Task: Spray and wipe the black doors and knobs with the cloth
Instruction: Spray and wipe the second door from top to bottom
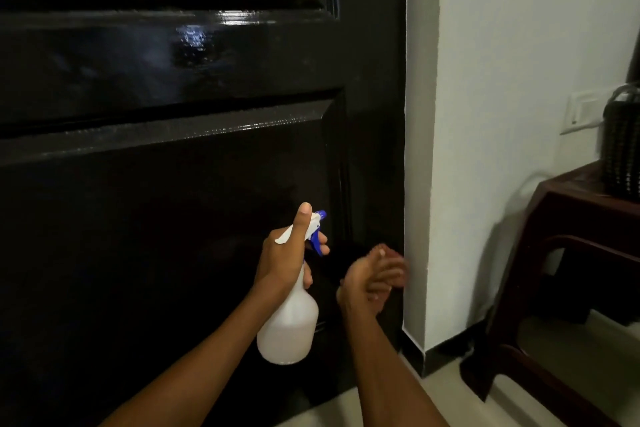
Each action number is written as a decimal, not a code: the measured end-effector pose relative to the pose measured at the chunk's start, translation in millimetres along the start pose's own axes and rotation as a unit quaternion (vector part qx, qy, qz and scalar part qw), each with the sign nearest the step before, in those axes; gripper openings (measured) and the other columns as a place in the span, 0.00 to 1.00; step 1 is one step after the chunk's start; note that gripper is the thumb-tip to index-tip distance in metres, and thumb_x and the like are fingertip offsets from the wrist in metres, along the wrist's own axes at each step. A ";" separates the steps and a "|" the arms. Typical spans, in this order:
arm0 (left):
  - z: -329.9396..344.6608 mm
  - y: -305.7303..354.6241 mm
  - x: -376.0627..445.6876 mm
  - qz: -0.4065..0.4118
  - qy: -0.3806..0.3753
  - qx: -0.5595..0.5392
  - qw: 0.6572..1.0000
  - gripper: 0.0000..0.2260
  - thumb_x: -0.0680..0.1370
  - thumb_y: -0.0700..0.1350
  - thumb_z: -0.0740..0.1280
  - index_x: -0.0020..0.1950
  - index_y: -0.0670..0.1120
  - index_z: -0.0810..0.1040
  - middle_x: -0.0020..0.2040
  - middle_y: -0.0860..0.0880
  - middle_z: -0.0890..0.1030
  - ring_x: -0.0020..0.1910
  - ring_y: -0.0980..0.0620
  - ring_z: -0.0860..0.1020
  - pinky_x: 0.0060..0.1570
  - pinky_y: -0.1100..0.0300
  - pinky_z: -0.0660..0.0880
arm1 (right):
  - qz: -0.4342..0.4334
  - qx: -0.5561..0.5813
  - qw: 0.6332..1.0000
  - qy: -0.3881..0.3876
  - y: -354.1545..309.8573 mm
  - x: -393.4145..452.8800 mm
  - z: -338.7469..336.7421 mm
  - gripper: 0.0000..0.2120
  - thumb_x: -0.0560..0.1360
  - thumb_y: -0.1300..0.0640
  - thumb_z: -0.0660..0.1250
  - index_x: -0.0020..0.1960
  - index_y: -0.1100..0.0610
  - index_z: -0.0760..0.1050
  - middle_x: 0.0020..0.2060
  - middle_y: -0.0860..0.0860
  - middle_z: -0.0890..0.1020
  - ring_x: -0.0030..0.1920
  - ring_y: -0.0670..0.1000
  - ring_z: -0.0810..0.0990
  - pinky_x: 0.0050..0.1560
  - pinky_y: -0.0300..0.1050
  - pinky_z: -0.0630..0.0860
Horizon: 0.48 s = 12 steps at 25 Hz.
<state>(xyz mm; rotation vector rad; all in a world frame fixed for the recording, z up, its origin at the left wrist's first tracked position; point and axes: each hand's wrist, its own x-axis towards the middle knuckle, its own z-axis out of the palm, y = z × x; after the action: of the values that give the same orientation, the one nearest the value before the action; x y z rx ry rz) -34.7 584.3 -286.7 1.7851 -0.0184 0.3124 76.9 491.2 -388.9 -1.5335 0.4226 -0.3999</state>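
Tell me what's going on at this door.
A person is cleaning the black door. The left hand grips a white spray bottle, nozzle aimed at the lower panel. The right hand is blurred near the door's edge; no cloth is visible in it.

A glossy black panelled door [173,184] fills the left and centre of the frame, blocking forward reach. A white wall corner [420,149] bounds it on the right. Lower right, a dark wooden table [571,218] crowds the pale tiled floor [450,399].
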 end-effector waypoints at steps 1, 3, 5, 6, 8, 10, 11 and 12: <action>1.5 -5.0 -0.1 -0.003 -0.001 0.000 1.000 0.33 0.79 0.68 0.54 0.44 0.41 0.83 0.39 0.45 0.86 0.23 0.43 0.74 0.26 0.57 0.72 | -0.009 0.011 1.000 0.015 -16.2 0.6 2.7 0.32 0.85 0.46 0.49 0.84 0.55 0.47 0.83 0.60 0.43 0.82 0.68 0.44 0.79 0.72 0.46; 4.7 -16.6 -0.5 -0.006 0.004 0.007 1.000 0.33 0.79 0.68 0.53 0.44 0.42 0.83 0.39 0.45 0.86 0.24 0.41 0.74 0.27 0.57 0.73 | -0.092 -0.011 0.995 0.021 -46.6 7.7 10.6 0.30 0.87 0.43 0.47 0.84 0.46 0.37 0.84 0.50 0.38 0.82 0.61 0.37 0.79 0.63 0.37; 9.1 -29.9 -1.1 -0.009 0.009 0.015 1.000 0.32 0.80 0.67 0.53 0.44 0.42 0.83 0.38 0.45 0.86 0.25 0.41 0.75 0.26 0.57 0.73 | -0.226 -0.095 0.969 0.018 -44.7 20.0 12.7 0.30 0.85 0.38 0.44 0.81 0.41 0.34 0.84 0.45 0.40 0.82 0.57 0.38 0.77 0.58 0.35; 11.8 -37.0 -0.9 -0.015 0.009 0.013 1.000 0.32 0.80 0.67 0.53 0.44 0.42 0.83 0.38 0.45 0.86 0.24 0.43 0.74 0.26 0.58 0.73 | -0.264 -0.122 0.957 0.023 -33.3 28.0 10.7 0.30 0.84 0.37 0.43 0.81 0.40 0.34 0.84 0.45 0.41 0.82 0.57 0.39 0.77 0.57 0.36; 15.5 -49.1 -2.1 -0.032 0.005 0.008 0.999 0.32 0.80 0.66 0.53 0.45 0.41 0.83 0.38 0.45 0.86 0.21 0.46 0.73 0.24 0.59 0.72 | -0.255 -0.130 0.958 0.020 4.0 35.2 3.6 0.30 0.84 0.36 0.42 0.81 0.41 0.35 0.83 0.44 0.41 0.82 0.56 0.40 0.76 0.57 0.35; 16.9 -61.6 -3.9 -0.045 -0.004 0.004 0.999 0.32 0.80 0.66 0.53 0.45 0.41 0.83 0.39 0.45 0.86 0.21 0.47 0.73 0.23 0.59 0.72 | -0.177 -0.100 0.979 0.026 52.9 32.9 -2.5 0.29 0.84 0.38 0.40 0.81 0.44 0.35 0.82 0.46 0.39 0.83 0.55 0.39 0.79 0.57 0.36; 16.9 -68.7 -4.9 -0.052 -0.007 0.002 0.999 0.32 0.80 0.66 0.53 0.45 0.40 0.83 0.39 0.44 0.86 0.21 0.47 0.73 0.23 0.59 0.72 | -0.128 -0.086 0.988 0.028 80.7 32.0 -5.1 0.30 0.84 0.38 0.38 0.82 0.47 0.35 0.83 0.49 0.39 0.83 0.56 0.38 0.81 0.56 0.37; 16.7 -74.9 -6.5 -0.060 -0.009 0.000 0.998 0.33 0.79 0.67 0.53 0.44 0.40 0.83 0.39 0.44 0.86 0.21 0.47 0.73 0.24 0.59 0.72 | -0.080 -0.084 0.993 0.013 108.2 32.0 -10.2 0.31 0.85 0.40 0.37 0.83 0.51 0.36 0.83 0.53 0.39 0.83 0.56 0.38 0.82 0.55 0.37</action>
<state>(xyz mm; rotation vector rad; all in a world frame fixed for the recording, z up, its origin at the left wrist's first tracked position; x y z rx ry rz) -24.1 585.3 -363.0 1.7802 0.0748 0.2106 97.9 466.5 -497.4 -1.7348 0.3612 -0.5198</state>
